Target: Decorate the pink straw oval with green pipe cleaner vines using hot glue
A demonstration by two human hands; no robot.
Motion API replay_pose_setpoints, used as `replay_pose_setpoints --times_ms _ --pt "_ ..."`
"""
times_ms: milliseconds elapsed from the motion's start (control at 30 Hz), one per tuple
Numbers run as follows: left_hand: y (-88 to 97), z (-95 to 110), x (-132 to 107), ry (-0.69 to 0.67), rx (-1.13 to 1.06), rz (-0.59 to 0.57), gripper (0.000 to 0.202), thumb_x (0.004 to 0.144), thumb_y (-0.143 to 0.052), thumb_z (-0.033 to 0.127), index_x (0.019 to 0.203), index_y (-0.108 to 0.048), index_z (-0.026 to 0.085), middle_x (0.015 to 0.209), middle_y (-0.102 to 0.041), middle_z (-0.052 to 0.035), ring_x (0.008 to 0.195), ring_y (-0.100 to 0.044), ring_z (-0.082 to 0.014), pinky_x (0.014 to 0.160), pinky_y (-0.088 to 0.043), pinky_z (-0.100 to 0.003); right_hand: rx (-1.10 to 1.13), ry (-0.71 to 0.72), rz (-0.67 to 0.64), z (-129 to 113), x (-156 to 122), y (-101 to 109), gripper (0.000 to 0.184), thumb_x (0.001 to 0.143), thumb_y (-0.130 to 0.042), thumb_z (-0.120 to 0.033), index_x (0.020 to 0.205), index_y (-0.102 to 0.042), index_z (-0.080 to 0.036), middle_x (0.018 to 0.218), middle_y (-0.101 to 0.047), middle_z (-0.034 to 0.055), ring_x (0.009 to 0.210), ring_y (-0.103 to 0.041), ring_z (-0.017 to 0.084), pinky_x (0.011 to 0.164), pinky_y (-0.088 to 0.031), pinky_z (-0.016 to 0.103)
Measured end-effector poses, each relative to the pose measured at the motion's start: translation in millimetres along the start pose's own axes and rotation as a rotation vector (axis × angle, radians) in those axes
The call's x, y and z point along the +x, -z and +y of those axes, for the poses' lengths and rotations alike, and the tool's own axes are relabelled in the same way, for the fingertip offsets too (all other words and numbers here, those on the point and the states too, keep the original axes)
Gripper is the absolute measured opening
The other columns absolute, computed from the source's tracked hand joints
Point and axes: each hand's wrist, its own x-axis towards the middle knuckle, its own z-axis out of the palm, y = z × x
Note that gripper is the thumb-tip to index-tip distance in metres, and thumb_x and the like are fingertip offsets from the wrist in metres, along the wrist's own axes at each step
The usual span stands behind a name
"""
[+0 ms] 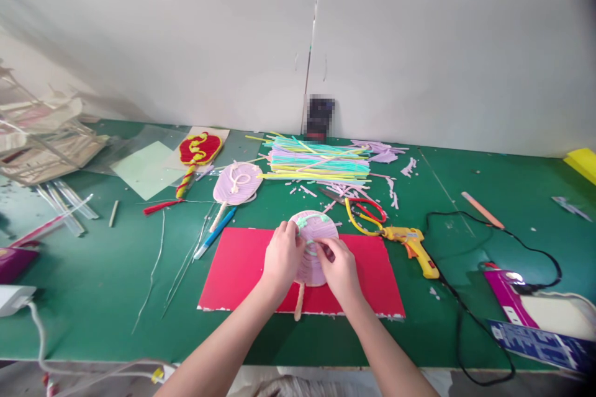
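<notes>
Now we are holding the fan (316, 231) over the red sheet (233, 267), left hand (280, 258) gripping its left edge, right hand (341, 271) pinching green trim (303, 221) against its face. Seemingly, trim is covering only the top rim; the rest is lying bare.

The green surface (116, 285) carries a red sheet (233, 273) at 6 o'clock, a heap of coloured straws (321, 161) at 12, scissors (363, 211) and a yellow glue gun (414, 245) toward 3, and a red-and-yellow fan (199, 150) toward 10.
</notes>
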Motion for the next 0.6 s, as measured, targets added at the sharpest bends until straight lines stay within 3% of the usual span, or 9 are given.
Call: replay_pose_setpoints --times_ms 433,600 --pt "0.2 -2 3 0.081 -0.031 0.012 0.005 0.084 -0.051 0.021 0.08 -0.051 0.019 0.082 -0.058 -0.0047 0.079 -0.059 -0.0195 0.069 -0.044 -0.028 0.008 -0.033 -0.003 1 3 0 0.022 0.087 -0.05 -0.034 0.089 -0.067 -0.021 0.085 -0.069 0.0068 0.075 -0.062 0.019 0.067 -0.05 0.029" --pt "4.3 -17 16 0.043 -0.069 0.151 0.015 0.088 -0.046 0.025 0.097 -0.056 0.016 0.098 -0.059 -0.0094 0.094 -0.058 -0.0224 0.08 -0.046 -0.032 0.028 0.004 -0.021 3 2 1 0.022 0.089 -0.049 -0.032 0.094 -0.068 -0.022 0.09 -0.069 0.0065 0.078 -0.063 0.018 0.069 -0.051 0.027"
